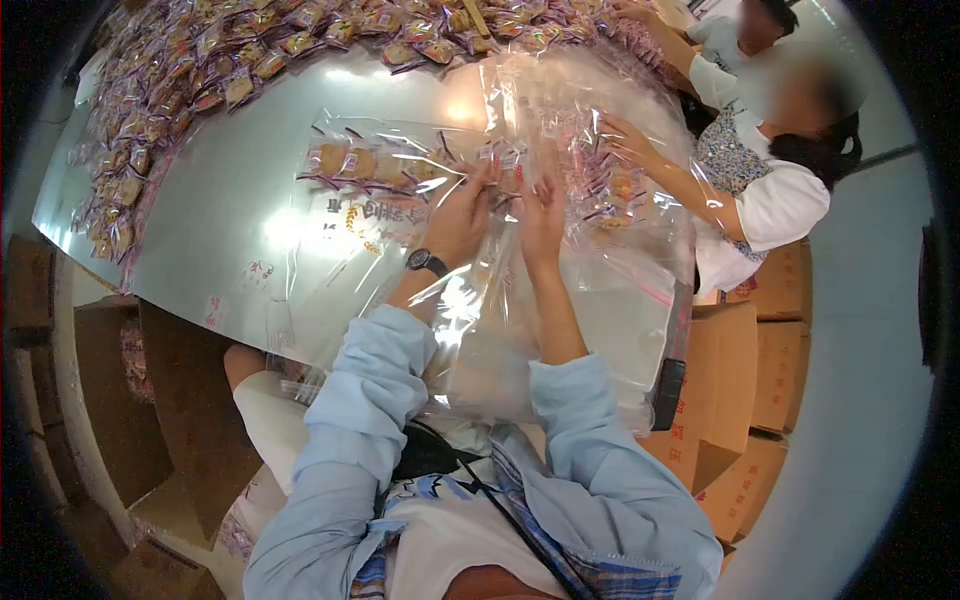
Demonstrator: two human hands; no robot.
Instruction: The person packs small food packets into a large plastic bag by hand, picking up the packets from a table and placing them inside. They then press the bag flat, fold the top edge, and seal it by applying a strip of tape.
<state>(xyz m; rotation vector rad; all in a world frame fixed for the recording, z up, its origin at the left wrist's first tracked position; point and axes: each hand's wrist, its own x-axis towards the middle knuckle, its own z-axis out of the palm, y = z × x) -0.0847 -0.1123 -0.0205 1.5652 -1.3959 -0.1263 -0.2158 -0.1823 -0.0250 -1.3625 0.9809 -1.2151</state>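
My left hand (461, 218), with a dark watch at the wrist, and my right hand (543, 218) are close together over the table, under glossy clear plastic. Between their fingers is a small bunch of wrapped snack packets (505, 172); both hands close in on it from either side, though glare partly hides the fingertips. Large clear plastic bags (470, 330), some printed, spread across the table and over my forearms. To the left of my left hand, a row of snack packets (357, 163) lies under the plastic. More packets (622, 184) sit right of my right hand.
A big heap of wrapped snacks (200, 70) covers the far and left parts of the metal table (215, 190). At the right, a co-worker (775, 210) reaches in with a hand (632, 145); another person is behind. Cardboard boxes (745, 400) stand at right and lower left.
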